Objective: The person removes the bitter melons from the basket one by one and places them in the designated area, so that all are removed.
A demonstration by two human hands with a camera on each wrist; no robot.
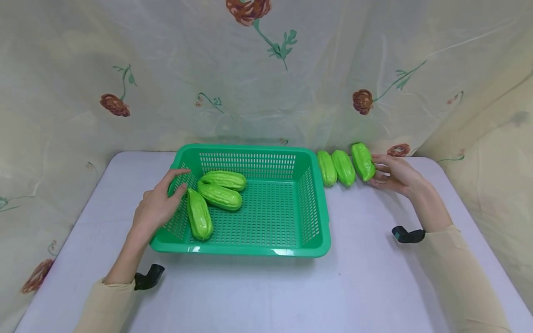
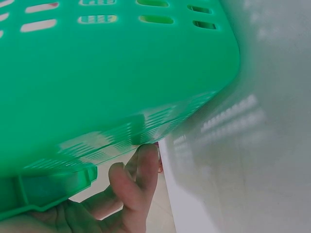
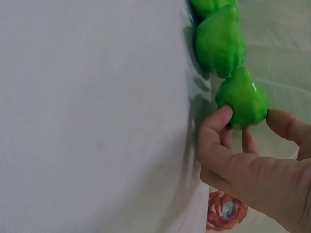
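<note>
My right hand (image 1: pixel 393 175) pinches a glossy green ridged gourd (image 1: pixel 363 161) between thumb and fingers. In the right wrist view the right hand (image 3: pixel 255 170) has the gourd's (image 3: pixel 243 99) rounded end between its fingertips. Left of it, a second gourd (image 1: pixel 343 167) and a third gourd (image 1: pixel 327 168) lie beside the green basket (image 1: pixel 322 245). Inside the basket, at its left, are a gourd (image 1: pixel 200 215), another gourd (image 1: pixel 220 195) and one more gourd (image 1: pixel 225 180). My left hand (image 1: pixel 156 206) is at the basket's left rim, fingers loosely extended; in the left wrist view the left hand (image 2: pixel 129 194) holds nothing.
A white-covered table (image 1: pixel 250 296) lies under everything. A floral curtain (image 1: pixel 166 69) hangs directly behind the table and along its sides. The basket's perforated outer wall (image 2: pixel 112 87) fills much of the left wrist view. Dark straps hang at both wrists.
</note>
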